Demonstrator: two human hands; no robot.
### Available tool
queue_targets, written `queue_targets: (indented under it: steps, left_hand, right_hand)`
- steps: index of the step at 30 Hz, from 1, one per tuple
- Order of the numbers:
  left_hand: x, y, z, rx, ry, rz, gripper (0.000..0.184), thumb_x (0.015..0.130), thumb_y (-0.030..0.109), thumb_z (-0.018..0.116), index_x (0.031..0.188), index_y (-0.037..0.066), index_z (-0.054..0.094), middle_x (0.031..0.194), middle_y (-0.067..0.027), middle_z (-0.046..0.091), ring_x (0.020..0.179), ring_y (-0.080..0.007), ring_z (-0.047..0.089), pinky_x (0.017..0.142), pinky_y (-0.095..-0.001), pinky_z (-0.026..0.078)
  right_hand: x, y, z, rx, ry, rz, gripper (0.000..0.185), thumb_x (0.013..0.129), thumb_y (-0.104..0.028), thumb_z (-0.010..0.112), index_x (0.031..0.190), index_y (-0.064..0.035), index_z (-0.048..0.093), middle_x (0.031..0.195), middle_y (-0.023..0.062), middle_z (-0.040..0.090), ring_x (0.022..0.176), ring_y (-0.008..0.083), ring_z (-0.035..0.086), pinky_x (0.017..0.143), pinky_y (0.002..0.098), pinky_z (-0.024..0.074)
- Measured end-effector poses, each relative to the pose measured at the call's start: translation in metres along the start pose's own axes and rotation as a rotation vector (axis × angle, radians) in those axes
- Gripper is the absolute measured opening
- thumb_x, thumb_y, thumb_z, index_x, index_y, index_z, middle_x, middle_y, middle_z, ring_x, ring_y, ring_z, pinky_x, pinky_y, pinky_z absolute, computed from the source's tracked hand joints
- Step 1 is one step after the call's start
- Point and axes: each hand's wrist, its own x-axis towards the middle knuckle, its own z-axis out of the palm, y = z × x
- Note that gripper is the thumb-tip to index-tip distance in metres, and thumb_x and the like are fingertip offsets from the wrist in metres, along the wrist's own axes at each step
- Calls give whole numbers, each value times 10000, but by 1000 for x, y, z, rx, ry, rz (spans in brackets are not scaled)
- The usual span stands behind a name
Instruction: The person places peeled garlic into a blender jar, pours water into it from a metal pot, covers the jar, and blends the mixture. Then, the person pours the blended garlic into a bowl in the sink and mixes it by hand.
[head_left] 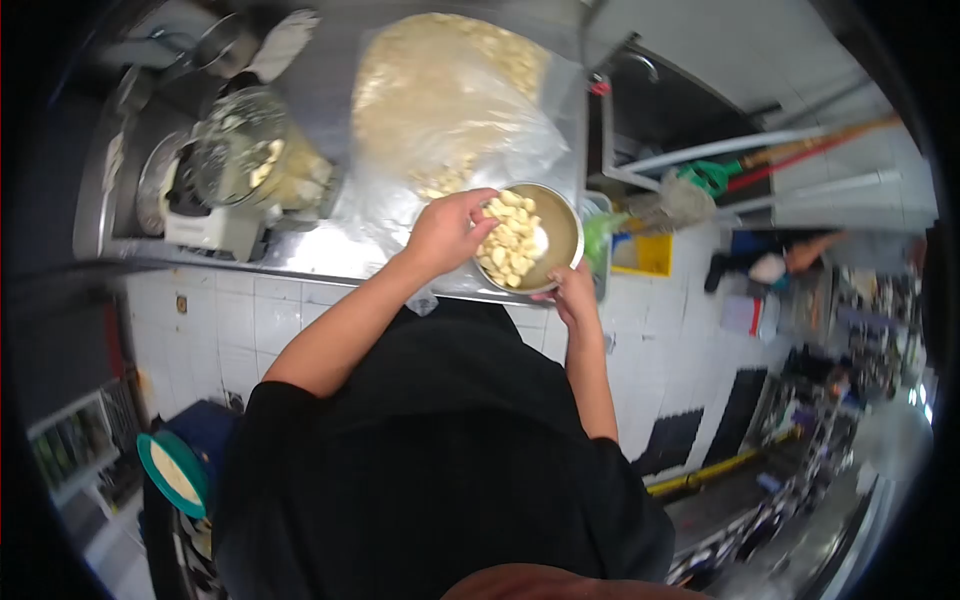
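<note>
A round metal bowl (562,225) is tilted in front of me over the counter's front edge, with peeled garlic cloves (512,240) heaped on its left side. My right hand (573,292) grips the bowl's near right rim, thumb on top. At the left rim, my left hand (452,232) has thumb and fingers closed around some cloves; its fingertips are partly hidden. Beyond the bowl lies a large clear plastic bag (450,105) full of pale cloves. To the left stands a blender (235,165) with a clear jar holding pale pieces.
The steel counter (300,245) carries metal pans (225,45) at the back left. Right of it are a sink (650,110), a green dustpan or brush (712,178), long handles and a yellow container (645,255). A teal bowl (170,475) stands behind me. Another person (770,265) is at far right.
</note>
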Motion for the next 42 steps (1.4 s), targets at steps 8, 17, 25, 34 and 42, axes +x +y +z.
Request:
queue_targets:
  steps: [8,17,25,34,42]
  left_hand:
    - [-31,17,-136,10,626,252,192,782,64,604,965,6,612,882,-84,620,774,-161,576,711,-276,460]
    - [6,-6,-281,-331,797,292,470,925,343,388,1252,7,424,1199,-120,502,1103,-188,455,943,-300,323]
    - [-17,-72,-277,-510,782,121,433,948,350,380,1191,-2,444,1078,-71,504,999,-132,454,904,-260,338]
    - [-21,-63,-279,-531,662,138,406,953,319,385,1151,-29,454,1121,-148,532,1029,-207,509,920,-314,383]
    - [-30,-59,-295,-450,601,123,230,905,166,497,1036,-16,548,944,-94,614,858,-150,569,798,-287,445]
  right_hand:
    - [-33,-100,70,-69,-246,-364,558,681,1,511,1228,11,404,1062,141,559,889,208,589,734,302,508]
    - [-36,-162,286,-497,-336,-1183,625,716,30,433,1322,2,283,1241,254,440,1143,297,472,942,344,389]
    - [-19,-109,347,-612,-201,-1628,492,765,103,478,1231,-28,389,1249,267,416,1068,410,497,842,388,467]
    - [-26,-101,319,-475,-23,-1658,655,668,178,362,1303,31,300,1340,191,323,1281,305,296,1060,380,248]
    - [-29,-40,133,-67,522,-909,516,749,33,470,1251,22,354,1138,164,493,1049,248,500,942,334,365]
